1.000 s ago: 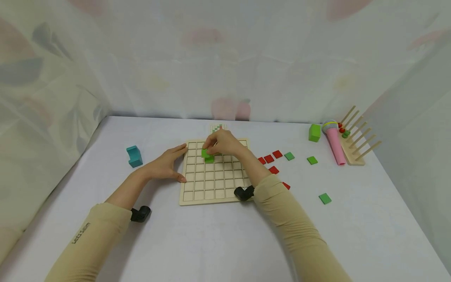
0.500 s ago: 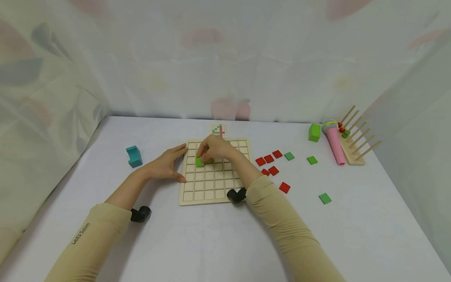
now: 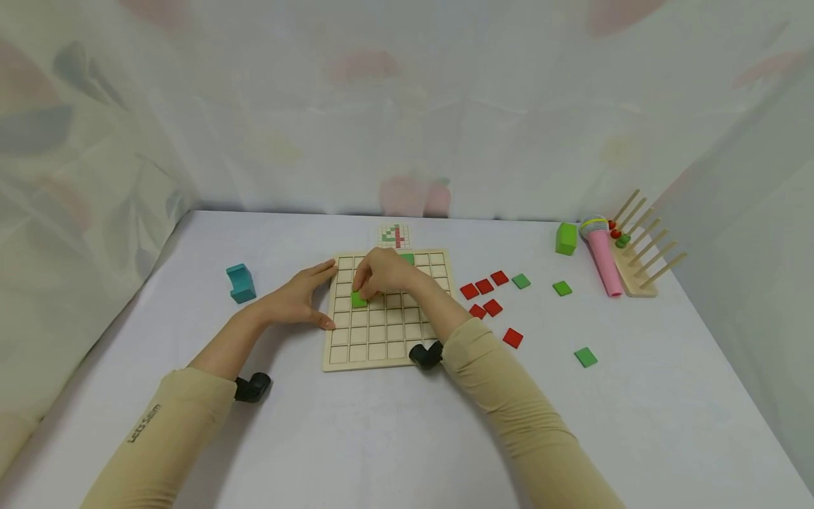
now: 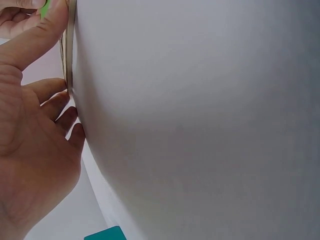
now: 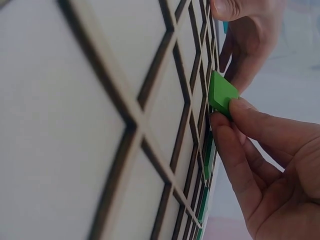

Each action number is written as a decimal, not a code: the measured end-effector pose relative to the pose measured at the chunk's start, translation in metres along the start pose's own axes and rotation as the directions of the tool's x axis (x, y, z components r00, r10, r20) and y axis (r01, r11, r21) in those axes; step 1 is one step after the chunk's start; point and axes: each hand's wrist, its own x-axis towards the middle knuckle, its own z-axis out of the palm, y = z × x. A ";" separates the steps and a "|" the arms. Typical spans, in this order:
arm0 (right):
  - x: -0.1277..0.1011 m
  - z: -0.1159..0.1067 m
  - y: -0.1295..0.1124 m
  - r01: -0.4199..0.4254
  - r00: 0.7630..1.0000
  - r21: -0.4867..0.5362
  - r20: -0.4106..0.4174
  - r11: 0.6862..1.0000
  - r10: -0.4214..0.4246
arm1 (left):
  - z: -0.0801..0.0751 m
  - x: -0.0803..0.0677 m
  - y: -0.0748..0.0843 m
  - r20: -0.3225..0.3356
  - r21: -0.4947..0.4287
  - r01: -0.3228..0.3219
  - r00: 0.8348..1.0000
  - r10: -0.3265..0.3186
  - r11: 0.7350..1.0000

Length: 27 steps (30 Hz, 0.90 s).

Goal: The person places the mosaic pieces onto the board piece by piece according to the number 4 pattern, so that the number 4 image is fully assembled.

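Note:
My right hand (image 3: 389, 271) pinches a bright green square tile (image 3: 359, 300) between thumb and fingers, over the left part of a wooden grid board (image 3: 381, 353). Seen from the right wrist, that tile (image 5: 223, 93) is tilted, one edge close to or touching the grid; I cannot tell which. More green tiles (image 5: 208, 156) lie in cells nearby, one green tile (image 3: 408, 259) at the far row; others are hidden by my hand. Along the board's left edge rests my left hand (image 3: 294, 298), fingers and thumb spread, fingertips touching the rim.
Behind the board lies a small pattern card (image 3: 393, 236). Loose red tiles (image 3: 492, 307) and green tiles (image 3: 562, 288) are scattered to the right. Farther right are a green block (image 3: 566, 239), a pink microphone (image 3: 604, 261) and a pegged wooden stand (image 3: 639, 276). A teal U-shaped block (image 3: 241, 283) sits left.
My right hand has moved left and slightly nearer with the green tile, passing from above one placed tile to a cell farther left. My left hand has stayed on the board's edge.

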 end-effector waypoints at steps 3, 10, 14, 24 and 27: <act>0.000 0.000 -0.001 -0.003 1.000 -0.016 0.003 1.000 0.003 | 0.000 0.000 0.000 0.000 -0.001 -0.003 1.000 0.003 1.000; 0.000 0.001 -0.002 0.005 1.000 -0.045 0.008 0.999 -0.005 | 0.000 -0.001 0.001 0.000 0.006 0.001 1.000 -0.001 1.000; -0.001 0.001 -0.003 0.008 1.000 -0.064 0.009 0.998 -0.008 | 0.000 -0.001 0.002 0.000 0.005 -0.001 1.000 0.001 1.000; 0.000 0.003 -0.002 0.006 1.000 -0.120 -0.007 0.993 -0.007 | -0.001 -0.001 0.002 0.001 0.003 0.000 1.000 0.000 1.000; 0.001 0.003 -0.002 0.000 1.000 -0.123 -0.013 0.992 -0.001 | -0.001 -0.001 0.002 0.003 0.003 0.000 1.000 0.000 1.000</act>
